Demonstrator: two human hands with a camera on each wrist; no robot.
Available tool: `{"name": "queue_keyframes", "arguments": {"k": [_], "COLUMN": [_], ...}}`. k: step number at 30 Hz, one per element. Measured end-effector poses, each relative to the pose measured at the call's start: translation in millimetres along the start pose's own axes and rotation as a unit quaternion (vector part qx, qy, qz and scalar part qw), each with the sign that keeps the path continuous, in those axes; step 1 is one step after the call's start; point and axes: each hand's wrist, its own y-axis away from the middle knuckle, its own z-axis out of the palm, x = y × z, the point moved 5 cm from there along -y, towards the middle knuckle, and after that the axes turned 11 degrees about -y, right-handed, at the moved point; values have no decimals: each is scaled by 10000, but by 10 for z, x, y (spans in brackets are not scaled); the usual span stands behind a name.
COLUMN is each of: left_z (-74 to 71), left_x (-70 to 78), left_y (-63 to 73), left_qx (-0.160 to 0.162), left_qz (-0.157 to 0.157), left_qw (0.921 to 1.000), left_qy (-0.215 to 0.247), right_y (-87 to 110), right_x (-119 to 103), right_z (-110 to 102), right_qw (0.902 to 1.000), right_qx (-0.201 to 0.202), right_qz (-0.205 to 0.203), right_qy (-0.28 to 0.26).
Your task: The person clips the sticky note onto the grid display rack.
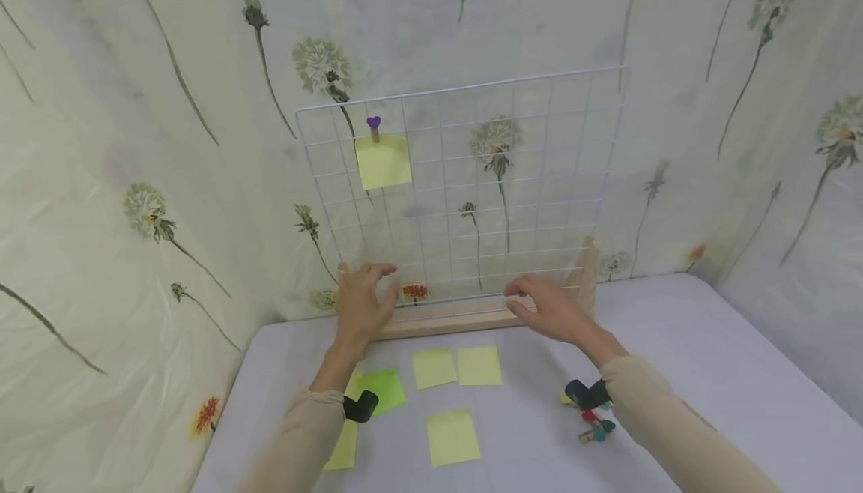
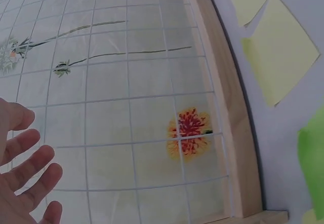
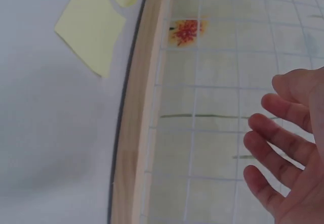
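A white wire grid panel (image 1: 472,186) stands upright in a wooden base (image 1: 445,324) at the back of the table. My left hand (image 1: 364,302) is raised before the grid's lower left, fingers loosely bent and holding nothing. Before the lower right, my right hand (image 1: 553,307) hovers with its fingers (image 3: 276,133) relaxed and apart, likewise holding nothing. Whether either hand touches the wires cannot be told. High on the grid's left side, a wooden clip with a purple heart (image 1: 374,124) holds a yellow sticky note (image 1: 383,163).
Yellow sticky notes (image 1: 452,438) and a green sticky note (image 1: 383,390) lie on the white table (image 1: 526,433). Small heart clips (image 1: 596,431) are heaped near the right forearm, partly hidden by the wrist camera. A dandelion-patterned curtain (image 1: 202,103) hangs behind.
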Motion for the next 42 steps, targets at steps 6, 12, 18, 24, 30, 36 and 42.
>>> {"name": "queue_keyframes", "arguments": {"k": [6,12,18,24,30,36,42], "left_z": [242,458,687,821,905,886,886], "left_x": [6,56,142,173,169,185,239], "left_y": [306,664,1051,1393,1741,1912,1918], "left_qx": [-347,-991,-1835,-2227,-2382,-2154,-1996], "left_qz": [56,-441,-974,-1340,-1771,-1473,-894], "left_qw": [9985,9839,9586,9369,9258,9480,9639], "left_qy": [420,1420,1946,2337,2342,1824,1517], "right_y": [178,344,586,1007,1370,1594,1682], "right_x": [157,246,303,399,481,527,602], "right_z": [29,86,193,244,218,251,248], "right_qw": [9978,9940,9916,9844,9790,9753,9738], "right_qx": [192,221,245,657,909,1155,1427], "right_qz": [391,593,818,1245,1525,1676,1709], "right_qy": [-496,-890,-971,-1058,-1004,-862,-466]}}
